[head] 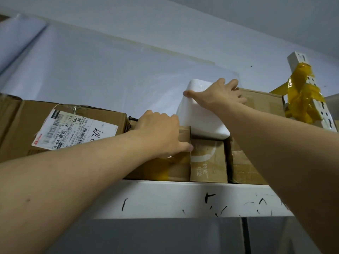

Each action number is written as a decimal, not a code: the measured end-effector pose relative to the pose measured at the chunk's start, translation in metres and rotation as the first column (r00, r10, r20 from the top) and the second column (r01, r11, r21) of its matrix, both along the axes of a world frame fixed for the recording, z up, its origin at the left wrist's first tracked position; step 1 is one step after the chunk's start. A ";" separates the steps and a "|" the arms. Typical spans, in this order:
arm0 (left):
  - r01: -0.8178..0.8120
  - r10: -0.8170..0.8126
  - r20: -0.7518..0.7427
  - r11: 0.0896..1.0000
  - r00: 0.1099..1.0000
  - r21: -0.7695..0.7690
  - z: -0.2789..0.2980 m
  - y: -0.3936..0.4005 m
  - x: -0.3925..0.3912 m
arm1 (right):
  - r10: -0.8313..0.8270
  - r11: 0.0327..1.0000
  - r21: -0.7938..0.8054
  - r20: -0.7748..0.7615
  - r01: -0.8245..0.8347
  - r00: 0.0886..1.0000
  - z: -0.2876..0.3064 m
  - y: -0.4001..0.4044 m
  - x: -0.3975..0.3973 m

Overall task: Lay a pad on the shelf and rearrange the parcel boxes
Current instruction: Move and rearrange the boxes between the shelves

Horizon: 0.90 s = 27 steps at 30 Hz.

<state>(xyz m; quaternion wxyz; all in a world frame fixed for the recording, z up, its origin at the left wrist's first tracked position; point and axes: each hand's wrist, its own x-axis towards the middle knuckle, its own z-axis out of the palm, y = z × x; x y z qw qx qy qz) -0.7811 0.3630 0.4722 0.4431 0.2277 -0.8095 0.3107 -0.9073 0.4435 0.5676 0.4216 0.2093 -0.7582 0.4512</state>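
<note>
A white foam box (200, 120) sits tilted on top of small cardboard boxes on the white top shelf (165, 198). My right hand (218, 94) lies over its upper right side, thumb on its left corner, fingers reaching onto a brown box (264, 101) behind. My left hand (161, 132) grips the top edge of a taped cardboard box (172, 167) just left of the foam box. A small printed carton (208, 162) stands under the foam box. A large labelled parcel (60, 129) fills the left of the shelf. No pad is visible.
Another brown box (244, 165) sits at the right under my right arm. A white slotted upright (311, 92) wrapped in yellow tape stands at the far right. The wall and a clear plastic sheet (110, 70) are behind the boxes.
</note>
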 end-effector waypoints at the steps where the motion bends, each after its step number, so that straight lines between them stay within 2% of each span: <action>1: 0.000 0.000 0.001 1.000 1.000 0.000 0.000 0.000 0.000 | -0.026 0.999 0.018 -0.032 0.026 0.999 0.000 0.001 0.001; 4: 0.001 -0.001 -0.003 1.000 1.000 0.009 -0.001 0.001 0.001 | -0.073 0.993 0.082 -0.165 0.088 0.984 -0.002 -0.001 0.003; 7: 0.002 -0.002 -0.010 1.000 1.000 0.001 -0.002 0.000 0.000 | -0.043 0.981 0.174 -0.229 0.084 0.973 -0.013 -0.009 -0.003; 11: 0.004 -0.004 -0.005 1.000 1.000 0.014 -0.001 0.001 -0.001 | 0.026 0.985 0.172 -0.292 0.026 0.956 -0.021 -0.010 -0.013; 15: 0.004 -0.004 -0.002 0.999 1.000 0.039 -0.002 0.002 -0.001 | -0.005 0.972 0.219 -0.361 0.090 0.933 -0.021 -0.019 -0.010; 22: 0.006 -0.006 0.008 0.999 1.000 0.043 -0.010 0.004 -0.001 | 0.001 0.963 0.245 -0.428 0.115 0.904 -0.026 -0.024 -0.014; 27: 0.031 -0.033 0.034 0.997 0.999 0.066 -0.014 0.006 0.005 | 0.111 0.947 0.322 -0.346 0.007 0.932 -0.041 -0.025 -0.022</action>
